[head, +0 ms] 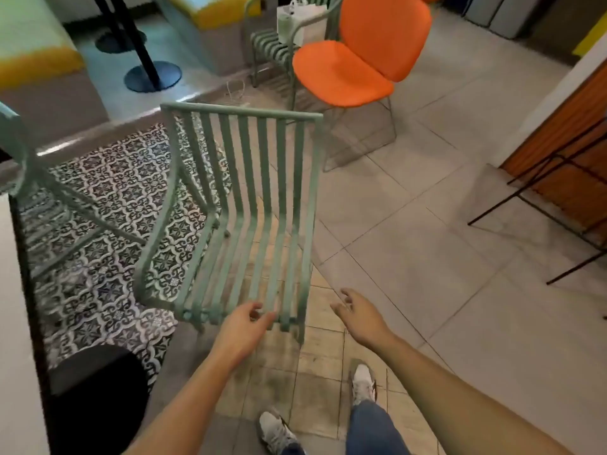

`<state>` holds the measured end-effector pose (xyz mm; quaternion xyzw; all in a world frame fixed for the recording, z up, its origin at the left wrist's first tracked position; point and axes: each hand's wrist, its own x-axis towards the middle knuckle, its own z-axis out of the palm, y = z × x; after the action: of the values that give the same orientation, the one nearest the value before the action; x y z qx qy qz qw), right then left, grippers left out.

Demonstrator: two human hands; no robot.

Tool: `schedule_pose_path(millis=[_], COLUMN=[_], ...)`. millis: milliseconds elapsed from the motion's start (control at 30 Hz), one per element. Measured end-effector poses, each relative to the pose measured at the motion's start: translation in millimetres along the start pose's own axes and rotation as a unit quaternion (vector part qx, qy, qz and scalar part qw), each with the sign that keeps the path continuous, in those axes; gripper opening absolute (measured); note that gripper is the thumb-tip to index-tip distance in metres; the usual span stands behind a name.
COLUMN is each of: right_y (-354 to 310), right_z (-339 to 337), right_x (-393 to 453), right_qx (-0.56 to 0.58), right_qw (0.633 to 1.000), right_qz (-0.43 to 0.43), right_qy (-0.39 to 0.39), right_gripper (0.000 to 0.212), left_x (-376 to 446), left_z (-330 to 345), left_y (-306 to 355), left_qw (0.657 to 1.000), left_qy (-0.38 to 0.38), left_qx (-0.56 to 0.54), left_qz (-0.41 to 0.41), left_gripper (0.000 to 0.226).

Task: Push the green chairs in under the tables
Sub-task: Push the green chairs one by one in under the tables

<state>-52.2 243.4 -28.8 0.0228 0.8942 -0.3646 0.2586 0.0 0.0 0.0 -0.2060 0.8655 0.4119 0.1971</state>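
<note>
Two bare hands are out in front of the person, both reaching toward the pale green slatted metal chair (pixel 249 205) that stands on the floor right before their feet, half on the black-and-white patterned tiles (pixel 108 192) and half on the plain beige ones. Its nearest edge points at the person, but I cannot say for sure which end of it that is. The left hand (pixel 244 326) is at that near edge, fingers loosely curled and touching or almost touching the slat ends; I cannot tell whether it has a real hold. The right hand (pixel 358 315) hovers just beside the chair's right corner, fingers spread and holding nothing.

To me this looks like the take-hold step, before any pushing. A white table edge (pixel 13 323) runs down the left side, with another green chair frame (pixel 39 192) next to it. The next move likely calls for both hands gripping, then turning the chair leftward toward that table.
</note>
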Motion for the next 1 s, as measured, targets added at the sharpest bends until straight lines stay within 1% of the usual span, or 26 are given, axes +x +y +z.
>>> schedule_pose_path(millis=[33,133,233,367,433,533,633,767,900,1000], right_y=[7.6,32.4,61.6,102.1,119.1,134.0,136.4,129.4,107.4,79.6], right_z=[-10.9,-46.2,-84.4,-150.6,-182.7,-222.6,-250.4,-277.5,-313.2,-345.3], right_x=[3.2,14.3,30.5,57.4,72.0,97.7,131.3,196.3,267.0,315.0], right_qx=[0.004,-0.008,-0.015,-0.022,-0.016,-0.025,-0.029,-0.033,-0.047,-0.049], right_qw=[1.000,1.000,1.000,1.000,1.000,0.999,0.999,0.999,0.999,0.999], right_qz=[0.003,-0.003,-0.007,-0.001,0.009,0.015,0.023,0.017,0.016,0.017], right_qy=[0.006,0.003,-0.006,0.000,0.008,0.014,0.016,0.007,0.010,0.008], right_gripper=[0.057,0.055,0.056,0.058,0.058,0.058,0.056,0.056,0.056,0.055], left_x=[5.2,20.4,39.2,69.5,89.0,116.0,146.9,216.6,295.2,345.0], left_z=[8.6,33.8,61.7,101.8,119.1,138.0,147.2,148.9,139.9,120.3], left_y=[11.9,51.3,100.8,169.0,202.3,244.5,274.2,303.8,338.9,372.9], left_qw=[1.000,0.999,0.997,0.993,0.993,0.989,0.984,0.974,0.960,0.965], left_qy=[-0.002,-0.020,-0.015,-0.022,-0.030,-0.031,-0.018,-0.021,-0.012,-0.011], left_qx=[-0.001,0.044,0.080,0.112,0.111,0.135,0.163,0.209,0.255,0.237], left_qz=[0.003,0.001,0.002,0.021,0.025,0.048,0.065,0.089,0.118,0.115], left_gripper=[0.048,0.051,0.051,0.052,0.052,0.053,0.054,0.055,0.055,0.055])
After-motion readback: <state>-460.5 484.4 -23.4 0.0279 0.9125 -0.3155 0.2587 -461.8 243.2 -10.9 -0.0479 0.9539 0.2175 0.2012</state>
